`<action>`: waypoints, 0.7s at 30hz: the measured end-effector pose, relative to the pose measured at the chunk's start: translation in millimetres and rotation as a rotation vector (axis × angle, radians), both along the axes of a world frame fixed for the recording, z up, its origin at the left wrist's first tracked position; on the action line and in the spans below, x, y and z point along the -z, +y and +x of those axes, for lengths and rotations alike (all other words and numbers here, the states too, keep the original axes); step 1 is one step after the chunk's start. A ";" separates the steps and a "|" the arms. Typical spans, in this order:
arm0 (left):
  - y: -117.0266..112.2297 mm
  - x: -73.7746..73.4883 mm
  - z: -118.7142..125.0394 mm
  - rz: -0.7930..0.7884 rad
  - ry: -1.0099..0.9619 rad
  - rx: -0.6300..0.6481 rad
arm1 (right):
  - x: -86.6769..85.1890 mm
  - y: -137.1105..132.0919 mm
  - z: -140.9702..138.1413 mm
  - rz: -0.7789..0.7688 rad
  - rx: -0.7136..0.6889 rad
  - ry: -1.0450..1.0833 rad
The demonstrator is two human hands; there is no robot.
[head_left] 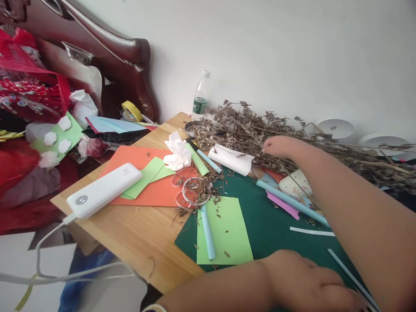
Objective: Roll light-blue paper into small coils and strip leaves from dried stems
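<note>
My right hand (281, 147) reaches across to the heap of dried plants (247, 125) by the wall, its fingers closed at the brittle twigs. Low in the view, my left hand (305, 277) is palm down over the green cutting mat (266, 229), fingers together and bent; whatever is under them is hidden. A thin pale blue strip (347, 271) lies beside it. On the mat are a light green paper sheet (227, 229) with a rolled blue paper tube (207, 234), a longer blue tube (292, 201) and a purple paper piece (282, 204).
A white power bank (104, 190) with a cable lies on the wooden table (152, 229) at left. Orange paper (123, 160), a crumpled tissue (178, 151), a white roll (231, 158) and a tape ring (195, 190) are nearby. A plastic bottle (199, 97) stands behind.
</note>
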State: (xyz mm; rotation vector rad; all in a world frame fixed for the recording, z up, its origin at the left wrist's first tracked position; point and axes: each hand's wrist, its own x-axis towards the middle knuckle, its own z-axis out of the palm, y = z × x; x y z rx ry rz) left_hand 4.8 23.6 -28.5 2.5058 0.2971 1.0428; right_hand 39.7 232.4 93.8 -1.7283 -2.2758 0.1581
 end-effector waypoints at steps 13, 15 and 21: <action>0.2 -10.7 -28.8 -0.853 -0.386 -0.052 | -124.3 -82.0 18.5 0.028 0.147 0.484; 5.0 -14.1 -28.4 -1.013 -0.502 -0.066 | -127.5 -104.1 25.1 0.165 0.073 0.634; 20.5 -23.5 -33.5 -1.154 -0.696 -0.133 | -114.2 -159.6 52.9 0.218 -0.013 0.560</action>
